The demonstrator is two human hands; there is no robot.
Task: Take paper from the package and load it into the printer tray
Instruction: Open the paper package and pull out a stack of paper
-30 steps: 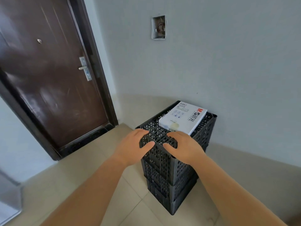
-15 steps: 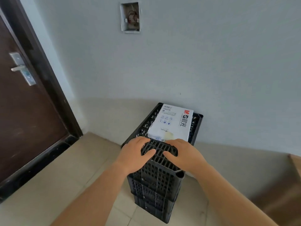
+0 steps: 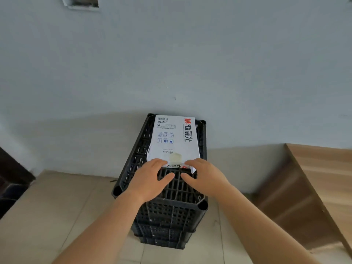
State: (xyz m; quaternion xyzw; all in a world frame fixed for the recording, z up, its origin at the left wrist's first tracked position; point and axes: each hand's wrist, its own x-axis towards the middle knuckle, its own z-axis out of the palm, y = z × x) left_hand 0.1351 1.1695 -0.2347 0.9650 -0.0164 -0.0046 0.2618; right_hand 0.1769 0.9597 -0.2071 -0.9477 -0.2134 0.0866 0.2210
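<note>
A white paper package (image 3: 174,140) with red and black print lies flat on top of a stack of black perforated plastic crates (image 3: 167,212), at its far end by the wall. My left hand (image 3: 150,178) and my right hand (image 3: 203,176) hover over the crate top side by side. Their fingertips reach the package's near end, where the wrapper flap looks torn. Fingers are spread and neither hand grips anything. No printer is in view.
A pale grey wall stands right behind the crates, with an open wall box (image 3: 81,2) at the top left. A wooden table edge (image 3: 322,178) runs along the right. A dark door frame (image 3: 11,180) sits at the left. Tiled floor surrounds the crates.
The view has swung right and closer, so the door left the frame and the wooden table appeared. Both hands moved forward from the crate's near edge to the package's near end.
</note>
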